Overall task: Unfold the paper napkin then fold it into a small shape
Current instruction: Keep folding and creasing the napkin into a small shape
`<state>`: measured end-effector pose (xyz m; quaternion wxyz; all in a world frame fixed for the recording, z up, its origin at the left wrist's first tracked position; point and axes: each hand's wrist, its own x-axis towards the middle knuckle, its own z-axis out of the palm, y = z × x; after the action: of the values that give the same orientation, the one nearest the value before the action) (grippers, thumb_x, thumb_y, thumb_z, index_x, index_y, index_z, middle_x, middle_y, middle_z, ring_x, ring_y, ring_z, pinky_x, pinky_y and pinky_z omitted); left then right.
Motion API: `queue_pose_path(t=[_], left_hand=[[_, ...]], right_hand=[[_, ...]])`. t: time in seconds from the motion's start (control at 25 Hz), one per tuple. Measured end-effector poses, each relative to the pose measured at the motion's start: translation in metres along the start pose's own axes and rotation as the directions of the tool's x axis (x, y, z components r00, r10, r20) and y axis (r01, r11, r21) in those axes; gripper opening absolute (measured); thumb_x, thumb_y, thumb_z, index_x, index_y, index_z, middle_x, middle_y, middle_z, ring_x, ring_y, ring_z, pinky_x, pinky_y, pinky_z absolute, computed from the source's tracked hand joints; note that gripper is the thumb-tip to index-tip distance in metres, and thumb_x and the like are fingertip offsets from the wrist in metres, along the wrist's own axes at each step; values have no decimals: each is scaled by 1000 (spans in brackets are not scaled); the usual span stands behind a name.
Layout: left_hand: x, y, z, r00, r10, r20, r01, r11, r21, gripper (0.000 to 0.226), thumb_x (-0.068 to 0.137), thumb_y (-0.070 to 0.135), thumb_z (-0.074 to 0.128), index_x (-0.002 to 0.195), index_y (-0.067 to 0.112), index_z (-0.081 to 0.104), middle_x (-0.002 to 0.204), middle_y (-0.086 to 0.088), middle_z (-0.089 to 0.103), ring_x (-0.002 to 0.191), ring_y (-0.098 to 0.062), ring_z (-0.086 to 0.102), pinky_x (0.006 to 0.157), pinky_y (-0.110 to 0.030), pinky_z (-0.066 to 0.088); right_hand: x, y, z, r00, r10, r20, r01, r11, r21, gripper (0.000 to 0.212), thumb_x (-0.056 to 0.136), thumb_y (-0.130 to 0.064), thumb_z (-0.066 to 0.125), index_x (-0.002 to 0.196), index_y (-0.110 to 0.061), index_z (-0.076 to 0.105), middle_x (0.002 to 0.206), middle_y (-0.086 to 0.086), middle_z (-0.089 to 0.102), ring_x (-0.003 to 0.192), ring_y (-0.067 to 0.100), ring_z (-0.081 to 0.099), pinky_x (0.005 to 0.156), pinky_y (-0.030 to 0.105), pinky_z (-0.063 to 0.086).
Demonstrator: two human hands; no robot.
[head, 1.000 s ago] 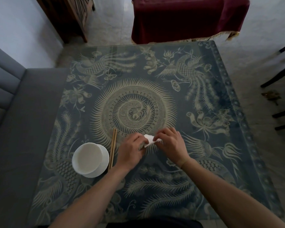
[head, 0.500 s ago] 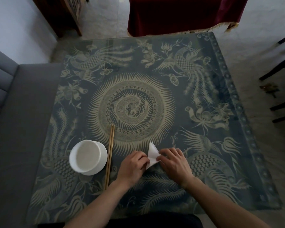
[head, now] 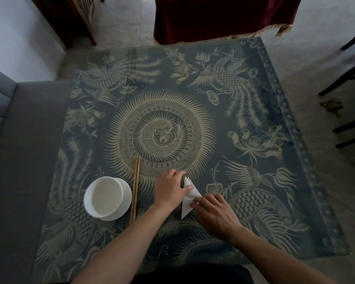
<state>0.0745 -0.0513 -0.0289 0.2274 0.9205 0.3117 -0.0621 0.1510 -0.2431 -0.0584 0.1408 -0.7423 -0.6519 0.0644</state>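
The napkin lies on the table between the two hands, already folded down to a narrow, pointed white shape, one tip reaching away from the person and the other pointing back toward them. So the unfolding looks done and the work is well into the folding stage.

The left hand rests on the far left part of the paper, knuckles up, fingers curled and partly closed, the thumb lying across the paper's edge. It seems to pin that end flat so the napkin cannot slide on the smooth tabletop. Whether the fingers pinch a layer or only press down cannot be told, since they cover the paper there.

The right hand comes in from the near right side, its fingers loosely bent and laid on the paper's right edge. It appears to be pressing or drawing a flap across, probably to set a crease. It grips nothing else.

Left of the left hand, clear of the work, a pair of chopsticks lies straight, pointing away from the person. Just beyond them stands a white bowl, touching or nearly touching them. Both sit apart from the folding.

Thin paper creases easily and tears if dragged, so a firm, steady press would suit the next fold.
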Motion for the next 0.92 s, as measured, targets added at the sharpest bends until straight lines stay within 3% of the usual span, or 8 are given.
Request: queue_pose_path(t=[0.12,0.44,0.6,0.72,0.84,0.92], left_hand=[[6,16,3,997,-74,32,74,997,4,49,82,51,71,119,23,57,112,2,62,103,-19,57,86,-34,46],[18,26,-2,937,-232,260,289,935,-204,32,75,26,81,97,21,58,100,3,64,86,-16,58,72,-28,45],[15,23,-4,951,-177,253,235,948,-217,24,76,19,78,96,17,65,110,-4,53,95,-21,58,81,-28,46],[7,20,-6,968,-108,228,166,954,-250,17,80,14,71,94,17,62,103,-4,63,90,-20,61,78,-31,50],[-2,12,-6,976,-54,212,120,943,-310,26,80,13,72,101,21,59,93,2,67,86,-17,63,77,-35,53],[-8,6,-5,980,-12,197,77,943,-325,33,79,12,73,107,23,61,92,7,65,86,-13,62,76,-30,52]], right_hand=[[-5,3,4,1000,5,7,-5,1000,2,37,90,-30,55,125,-20,59,119,0,60,99,23,57,79,37,43],[-6,0,3,1000,5,-2,-5,1000,-4,40,88,-30,53,125,-17,60,119,2,60,98,24,56,78,39,47],[-6,1,4,1000,4,2,-4,1000,-11,39,89,-31,52,124,-18,61,120,2,60,99,23,57,78,39,48],[-6,2,6,1000,3,2,-3,1000,-14,38,90,-31,52,125,-18,59,121,1,59,101,23,56,79,39,47],[-8,1,8,1000,17,1,-17,1000,-25,38,89,-32,55,126,-20,57,123,0,57,104,22,55,84,38,42],[-10,-1,10,1000,26,0,-26,999,-27,41,88,-32,56,128,-20,56,127,0,55,107,23,54,87,39,40]])
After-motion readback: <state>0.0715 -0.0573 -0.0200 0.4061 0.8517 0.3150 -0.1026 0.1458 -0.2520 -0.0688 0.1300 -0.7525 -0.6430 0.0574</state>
